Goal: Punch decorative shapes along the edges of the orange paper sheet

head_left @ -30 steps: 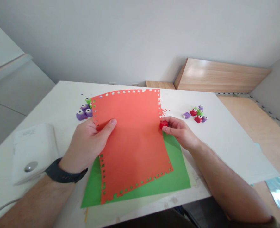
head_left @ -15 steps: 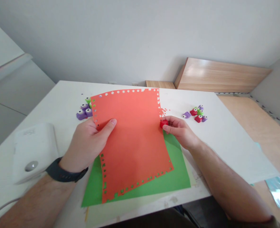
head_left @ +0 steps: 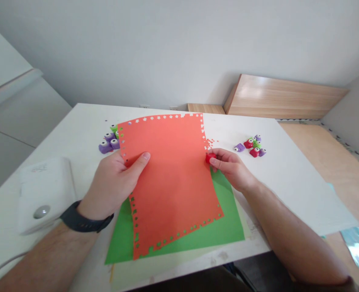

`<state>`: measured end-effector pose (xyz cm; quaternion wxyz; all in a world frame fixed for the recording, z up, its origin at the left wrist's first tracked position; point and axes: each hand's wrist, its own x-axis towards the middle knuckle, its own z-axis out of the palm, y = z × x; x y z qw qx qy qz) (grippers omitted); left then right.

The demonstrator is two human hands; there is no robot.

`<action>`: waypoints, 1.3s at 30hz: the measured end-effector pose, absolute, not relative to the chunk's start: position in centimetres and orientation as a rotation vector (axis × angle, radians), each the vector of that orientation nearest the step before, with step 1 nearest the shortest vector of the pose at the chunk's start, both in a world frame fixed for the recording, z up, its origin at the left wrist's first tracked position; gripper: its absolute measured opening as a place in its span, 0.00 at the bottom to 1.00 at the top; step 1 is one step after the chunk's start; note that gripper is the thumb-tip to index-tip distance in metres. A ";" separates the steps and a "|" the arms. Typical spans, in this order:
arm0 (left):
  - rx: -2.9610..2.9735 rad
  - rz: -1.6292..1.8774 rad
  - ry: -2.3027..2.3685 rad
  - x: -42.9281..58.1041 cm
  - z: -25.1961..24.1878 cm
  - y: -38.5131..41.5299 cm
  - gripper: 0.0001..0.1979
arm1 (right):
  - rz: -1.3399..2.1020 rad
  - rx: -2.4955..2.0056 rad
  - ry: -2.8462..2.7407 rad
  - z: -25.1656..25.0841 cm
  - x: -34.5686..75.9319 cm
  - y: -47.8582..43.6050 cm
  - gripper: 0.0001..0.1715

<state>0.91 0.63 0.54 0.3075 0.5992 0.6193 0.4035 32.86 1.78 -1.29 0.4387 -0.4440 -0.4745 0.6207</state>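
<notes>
On the white tabletop [head_left: 276, 182], an orange-red paper sheet [head_left: 173, 162] with punched edges was held up over a green paper sheet [head_left: 228, 219]. The left hand [head_left: 112, 182] gripped the sheet, thumb on top; the right hand [head_left: 232, 168] pinched a red craft punch [head_left: 210, 158] at its right edge, just below scattered paper bits [head_left: 210, 142].

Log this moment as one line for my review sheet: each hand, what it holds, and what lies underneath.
Left hand: holds orange paper sheet | Right hand: fingers on red craft punch at sheet's right edge | Beneath: green paper sheet
</notes>
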 end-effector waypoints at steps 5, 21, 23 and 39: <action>1.565 1.069 1.639 0.9 0.5 0.6 0.21 | 1.542 -1.091 -1.198 -1.4 32.9 1.8 0.16; 1.555 1.063 1.654 0.9 0.6 0.6 0.22 | 1.564 -1.105 -1.282 -0.9 32.6 1.5 0.17; 1.561 1.059 1.665 0.8 0.5 0.6 0.22 | 1.566 -1.110 -1.279 -0.9 32.7 1.5 0.18; 1.588 1.061 1.673 0.9 0.6 0.6 0.19 | 1.520 -1.140 -1.224 -1.2 32.9 1.7 0.19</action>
